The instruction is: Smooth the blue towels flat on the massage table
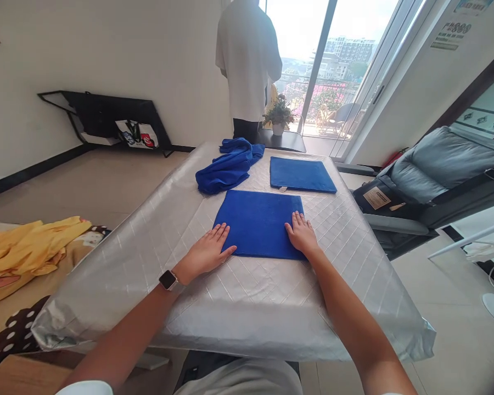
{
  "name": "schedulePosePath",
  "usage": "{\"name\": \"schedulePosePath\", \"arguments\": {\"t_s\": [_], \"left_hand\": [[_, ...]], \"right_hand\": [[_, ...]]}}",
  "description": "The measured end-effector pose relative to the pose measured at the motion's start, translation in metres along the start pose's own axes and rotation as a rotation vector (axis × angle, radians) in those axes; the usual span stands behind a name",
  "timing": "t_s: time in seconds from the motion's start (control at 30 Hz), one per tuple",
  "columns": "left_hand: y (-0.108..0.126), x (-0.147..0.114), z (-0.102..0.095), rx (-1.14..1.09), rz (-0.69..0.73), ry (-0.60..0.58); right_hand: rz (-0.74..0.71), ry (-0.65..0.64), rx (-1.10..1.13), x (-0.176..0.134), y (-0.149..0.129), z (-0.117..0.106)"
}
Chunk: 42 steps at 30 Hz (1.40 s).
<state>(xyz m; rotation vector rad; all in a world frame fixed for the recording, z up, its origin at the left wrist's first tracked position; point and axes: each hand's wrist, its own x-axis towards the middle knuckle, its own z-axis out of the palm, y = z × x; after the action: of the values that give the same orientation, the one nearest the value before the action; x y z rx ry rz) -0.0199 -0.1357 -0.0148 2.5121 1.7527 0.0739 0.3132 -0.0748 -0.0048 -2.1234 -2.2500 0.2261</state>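
A blue cloth, folded into a flat rectangle, lies on the silver table cover in front of me. My left hand rests flat on its left edge, fingers stretched out and thumb apart. On its right edge lies my right hand, also flat with fingers extended. Neither hand grips anything. Beyond, to the right, is a second folded blue cloth with a small white tag at its near edge. A crumpled blue cloth is heaped at the far left part of the table.
A person stands at the far end by the glass door, facing away. A potted plant sits on a dark chair there. At the right is a grey armchair with a black bag. Yellow fabric lies on bedding at the left.
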Motion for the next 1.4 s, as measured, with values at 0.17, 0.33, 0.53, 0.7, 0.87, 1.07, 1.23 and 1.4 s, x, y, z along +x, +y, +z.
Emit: {"name": "schedulePosePath", "arguments": {"t_s": [0.17, 0.33, 0.53, 0.7, 0.87, 1.07, 1.23, 1.4], "left_hand": [[0.053, 0.038, -0.015, 0.057, 0.100, 0.043], [0.135, 0.107, -0.014, -0.017, 0.352, 0.083], [0.155, 0.144, 0.000, -0.127, 0.297, 0.036], [0.125, 0.130, 0.006, -0.127, 0.258, 0.070], [0.071, 0.119, 0.003, -0.088, 0.081, 0.051], [0.016, 0.117, 0.005, -0.063, -0.272, 0.118], [-0.004, 0.116, 0.006, -0.091, -0.328, 0.115], [-0.007, 0.115, 0.006, -0.108, -0.331, 0.122]], "right_hand": [[-0.004, -0.012, 0.016, 0.001, 0.000, -0.002], [-0.012, 0.032, -0.005, 0.000, 0.001, 0.001], [-0.014, 0.023, -0.030, -0.003, 0.000, 0.000], [0.013, 0.021, -0.004, -0.002, -0.003, -0.003], [0.033, 0.005, 0.014, 0.000, -0.003, -0.002], [0.040, 0.000, 0.003, 0.001, -0.001, -0.003], [0.043, -0.008, -0.007, 0.001, -0.001, -0.003], [0.053, -0.048, -0.027, 0.001, -0.001, -0.007]]}}
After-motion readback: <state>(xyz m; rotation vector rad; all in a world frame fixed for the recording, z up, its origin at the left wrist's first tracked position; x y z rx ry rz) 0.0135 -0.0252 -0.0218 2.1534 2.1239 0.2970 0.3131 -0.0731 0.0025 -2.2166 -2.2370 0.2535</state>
